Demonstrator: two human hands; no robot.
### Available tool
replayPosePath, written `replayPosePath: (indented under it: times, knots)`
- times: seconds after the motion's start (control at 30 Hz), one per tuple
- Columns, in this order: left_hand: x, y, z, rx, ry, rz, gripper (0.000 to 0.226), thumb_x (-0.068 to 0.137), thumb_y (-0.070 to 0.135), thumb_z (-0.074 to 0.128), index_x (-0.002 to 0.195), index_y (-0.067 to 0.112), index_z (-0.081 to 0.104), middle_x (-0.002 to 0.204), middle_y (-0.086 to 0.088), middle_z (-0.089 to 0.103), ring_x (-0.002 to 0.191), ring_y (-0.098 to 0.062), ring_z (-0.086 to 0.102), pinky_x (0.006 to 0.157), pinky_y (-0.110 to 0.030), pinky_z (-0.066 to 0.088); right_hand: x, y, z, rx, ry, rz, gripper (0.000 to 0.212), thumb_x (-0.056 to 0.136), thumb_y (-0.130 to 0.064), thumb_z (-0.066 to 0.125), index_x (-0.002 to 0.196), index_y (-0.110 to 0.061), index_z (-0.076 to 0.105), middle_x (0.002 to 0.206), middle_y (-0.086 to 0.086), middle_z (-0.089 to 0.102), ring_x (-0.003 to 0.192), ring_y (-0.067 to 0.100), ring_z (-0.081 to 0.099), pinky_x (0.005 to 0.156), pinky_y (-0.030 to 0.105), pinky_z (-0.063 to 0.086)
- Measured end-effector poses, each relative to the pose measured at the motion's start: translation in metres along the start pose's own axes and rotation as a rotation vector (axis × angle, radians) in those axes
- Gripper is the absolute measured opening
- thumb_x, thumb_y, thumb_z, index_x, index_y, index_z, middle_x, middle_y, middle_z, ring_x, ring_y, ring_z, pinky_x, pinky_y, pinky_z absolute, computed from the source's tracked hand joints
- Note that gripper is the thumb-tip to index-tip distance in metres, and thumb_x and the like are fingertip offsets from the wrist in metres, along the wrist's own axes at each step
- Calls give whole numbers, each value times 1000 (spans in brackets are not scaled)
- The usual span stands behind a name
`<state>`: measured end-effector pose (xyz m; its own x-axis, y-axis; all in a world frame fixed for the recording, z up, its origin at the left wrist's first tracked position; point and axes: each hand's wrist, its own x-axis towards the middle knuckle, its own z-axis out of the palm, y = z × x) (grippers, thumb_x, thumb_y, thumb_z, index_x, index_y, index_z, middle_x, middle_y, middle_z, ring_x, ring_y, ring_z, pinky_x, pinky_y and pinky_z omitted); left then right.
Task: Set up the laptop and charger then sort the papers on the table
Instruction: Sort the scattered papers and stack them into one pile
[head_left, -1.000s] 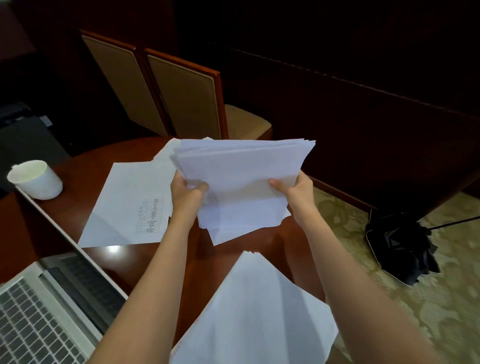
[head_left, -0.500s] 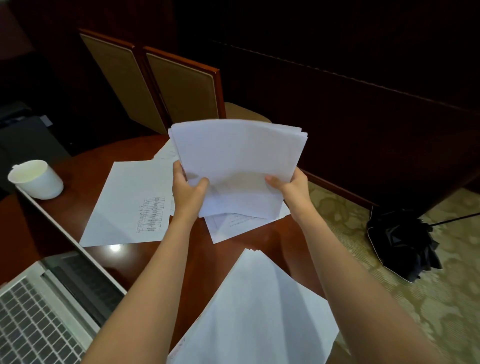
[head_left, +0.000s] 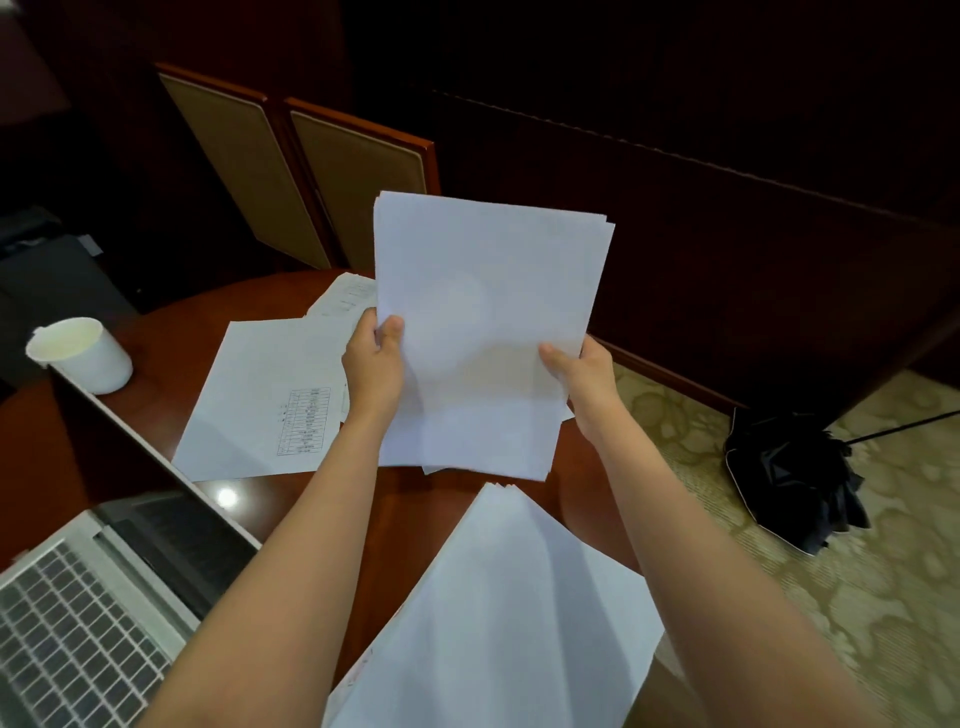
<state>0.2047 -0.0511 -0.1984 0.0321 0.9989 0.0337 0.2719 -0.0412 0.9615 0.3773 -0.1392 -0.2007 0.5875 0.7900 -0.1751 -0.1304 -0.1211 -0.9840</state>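
Observation:
Both hands hold one stack of white papers (head_left: 488, 312) upright above the round wooden table (head_left: 171, 338). My left hand (head_left: 374, 364) grips its left edge and my right hand (head_left: 576, 374) grips its right edge. A sheet with a printed table (head_left: 270, 400) lies flat on the wood to the left, with another sheet (head_left: 345, 296) behind it. A second pile of white papers (head_left: 504, 613) rests at the near edge between my forearms. The open silver laptop (head_left: 78, 613) sits at the lower left. No charger shows.
A white cup (head_left: 83, 353) stands at the table's left, behind the laptop screen. Two wooden chairs (head_left: 358, 171) with tan backs face the far side. A folded black umbrella (head_left: 795, 478) lies on the patterned carpet to the right.
The held stack has been raised and tipped from nearly flat to upright, facing me. Both hands kept their grip and rose slightly.

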Motion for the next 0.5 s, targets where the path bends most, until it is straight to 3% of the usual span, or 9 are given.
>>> replayPosePath:
  times: [0.13, 0.33, 0.5]
  knots:
    - [-13, 10, -3, 83, -28, -37, 35, 100, 26, 39, 125, 4, 51, 129, -16, 54, 120, -33, 50, 102, -42, 41, -19, -4, -19, -67, -74, 155, 22, 90, -5, 58, 111, -9, 60, 111, 9, 65, 93, 25, 63, 80, 38, 52]
    - [-49, -5, -2, 307, -275, -111, 29, 101, 20, 37, 118, 3, 53, 122, -14, 56, 107, -26, 51, 85, -31, 37, -75, 19, -39, 9, 69, 344, 15, 85, -1, 58, 99, -7, 59, 82, 5, 64, 67, 19, 60, 48, 21, 48]
    - [-88, -42, -2, 434, -434, -120, 15, 99, 18, 40, 99, 10, 53, 117, -15, 57, 94, -21, 47, 80, -27, 34, -135, 68, -52, 17, 158, 525, 12, 83, -1, 57, 94, -5, 57, 81, 8, 60, 72, 24, 59, 59, 29, 49]
